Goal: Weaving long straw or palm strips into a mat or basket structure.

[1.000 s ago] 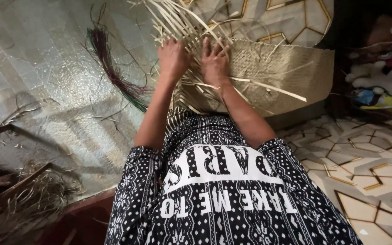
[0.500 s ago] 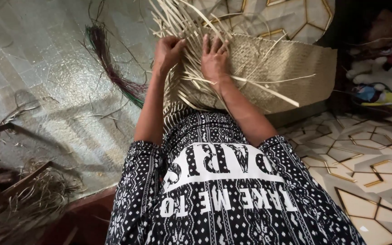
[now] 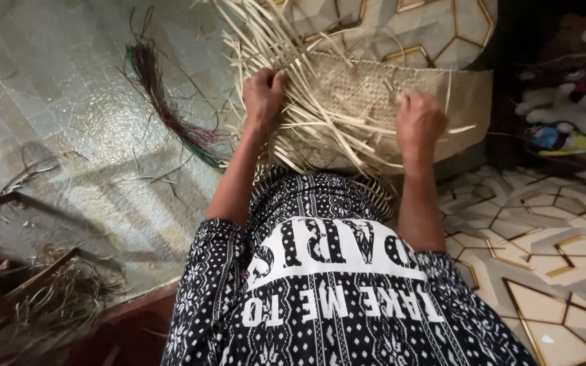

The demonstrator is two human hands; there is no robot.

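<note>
Both of my hands rest on the pale, half-woven straw mat (image 3: pixel 374 102) spread across my lap and the patterned floor tiles (image 3: pixel 544 298). My left hand (image 3: pixel 264 91) is curled tight around a bunch of loose flat straw strips (image 3: pixel 259 34) at the mat's unfinished edge, while my right hand (image 3: pixel 418 122), well apart from it, is closed in a fist on thin strips over the woven part. Left of the mat, a bundle of purple and green dyed fibres (image 3: pixel 164 102) lies on the shiny floor covering (image 3: pixel 55 102).
</note>
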